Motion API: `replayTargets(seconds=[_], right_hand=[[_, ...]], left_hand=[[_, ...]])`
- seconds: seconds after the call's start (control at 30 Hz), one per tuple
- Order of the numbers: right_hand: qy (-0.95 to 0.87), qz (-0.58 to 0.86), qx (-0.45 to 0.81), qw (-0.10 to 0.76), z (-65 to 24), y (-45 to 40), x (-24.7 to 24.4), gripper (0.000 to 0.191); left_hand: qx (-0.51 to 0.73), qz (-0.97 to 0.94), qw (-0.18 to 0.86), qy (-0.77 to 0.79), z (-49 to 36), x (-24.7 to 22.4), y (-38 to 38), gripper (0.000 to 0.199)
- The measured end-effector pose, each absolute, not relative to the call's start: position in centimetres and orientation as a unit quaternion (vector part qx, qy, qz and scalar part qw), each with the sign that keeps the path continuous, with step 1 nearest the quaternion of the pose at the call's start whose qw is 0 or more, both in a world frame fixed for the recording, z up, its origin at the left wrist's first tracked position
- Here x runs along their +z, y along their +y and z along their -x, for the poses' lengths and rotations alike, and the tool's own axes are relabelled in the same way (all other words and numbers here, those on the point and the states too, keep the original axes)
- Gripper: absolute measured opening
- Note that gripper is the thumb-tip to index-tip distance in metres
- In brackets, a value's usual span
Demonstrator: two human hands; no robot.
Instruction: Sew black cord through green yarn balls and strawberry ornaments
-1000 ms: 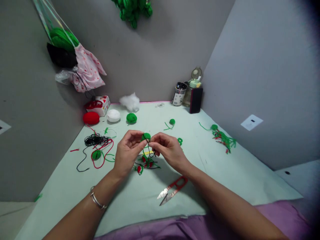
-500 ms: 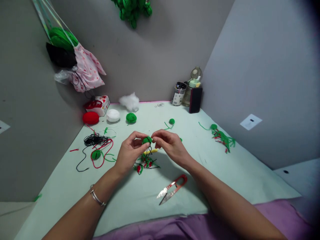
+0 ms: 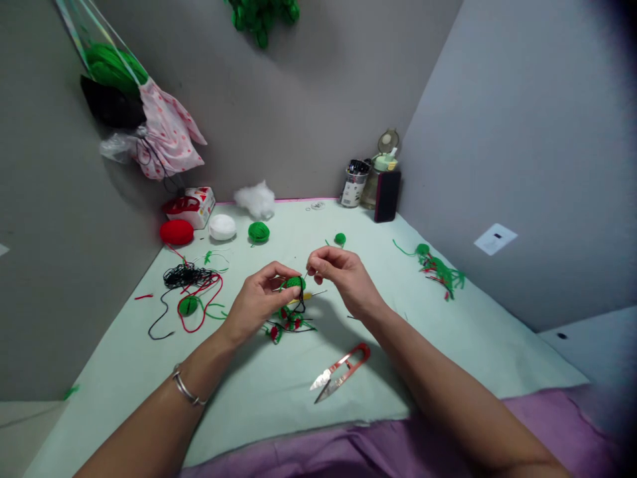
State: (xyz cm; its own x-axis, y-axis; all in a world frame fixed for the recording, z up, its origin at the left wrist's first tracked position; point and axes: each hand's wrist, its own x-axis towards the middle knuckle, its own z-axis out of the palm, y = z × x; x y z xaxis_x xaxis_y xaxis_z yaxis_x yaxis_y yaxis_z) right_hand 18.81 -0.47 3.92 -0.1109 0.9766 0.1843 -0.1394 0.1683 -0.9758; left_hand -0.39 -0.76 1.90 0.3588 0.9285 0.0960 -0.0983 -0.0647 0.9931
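Pinch grip by left hand (image 3: 249, 304) on small green crocheted piece (image 3: 296, 283), held just above middle of surface (image 3: 249, 406). Pinched between right-hand fingertips: thin needle-like thing (image 3: 305, 274), too fine to identify for sure. Just changed: right hand (image 3: 346, 282) now drawn slightly up and clear of piece; up against it half a second ago. Left grip unchanged. Reads as mid-stitch, probably not finished. Black strand (image 3: 301, 302) draped over piece, dangling below.

Under hands: yellow-handled hook (image 3: 306, 296), small red-and-green pieces (image 3: 275, 334) among loose black strands. Nearer to body: red-handled snips (image 3: 336, 385), blades apart, untouched. Out left: black yarn tangle (image 3: 185, 275) with red yarn looped beside it. Further back: red ball (image 3: 176, 232), white ball (image 3: 222, 228), green ball (image 3: 259, 232), white fluff (image 3: 256, 199) behind. Far right: green-and-red bundle (image 3: 440, 269), well apart from hands.
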Motion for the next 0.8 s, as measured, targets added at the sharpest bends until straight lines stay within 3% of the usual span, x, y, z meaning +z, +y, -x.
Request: replayTargets(seconds=[0.23,0.43,0.63,0.8], right_hand=[[-0.545,0.385,0.559,0.493,-18.2,-0.8,3.4,0.021],[-0.378,0.408,0.561,0.613,-20.9,1.1,3.9,0.025],[-0.368,0.336,0.72,0.483,-22.7,1.2,5.1,0.025],[-0.314,0.318,0.64,0.625,-24.6,1.6,6.2,0.018]], left_hand=[[0.439,-0.57,0.598,0.355,0.3,1.7,-0.6,0.028],[0.382,-0.588,0.62,0.352,-0.1,1.6,-1.2,0.024],[0.349,-0.609,0.624,0.344,0.0,1.3,-0.9,0.023],[0.34,-0.602,0.639,0.337,0.1,1.4,-0.6,0.024]])
